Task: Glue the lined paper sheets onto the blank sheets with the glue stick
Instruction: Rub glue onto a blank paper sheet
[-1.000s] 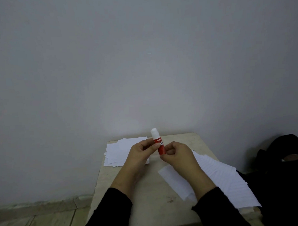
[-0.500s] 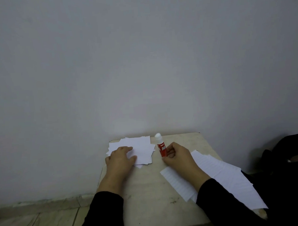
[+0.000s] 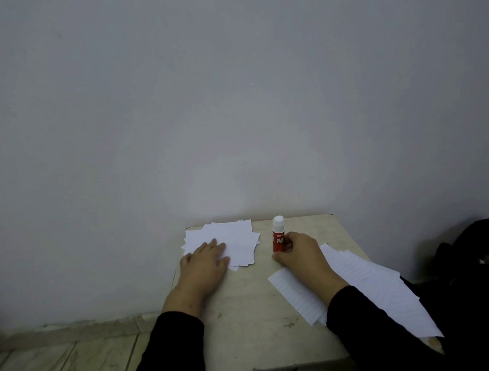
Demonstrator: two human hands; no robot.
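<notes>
My black sleeves come in from the bottom edge, both forearms over a small pale table. Right forearm crosses the lined paper sheets, a loose fanned stack on the table's right side, running past its right edge. My left hand lies flat, fingers straight and together, fingertips resting on the near-left part of the blank sheets, a messy overlapping pile at the table's far left corner. My right hand has fingers curled round the lower red body of the glue stick, thumb on the near side. Glue stick stands upright on the table, white cap on, just right of the blank pile, not touching it. Label text too blurry to read. Tiled floor to the left below the table. Dark bundle at far right, can't tell what it is. Plain grey wall behind everything.
</notes>
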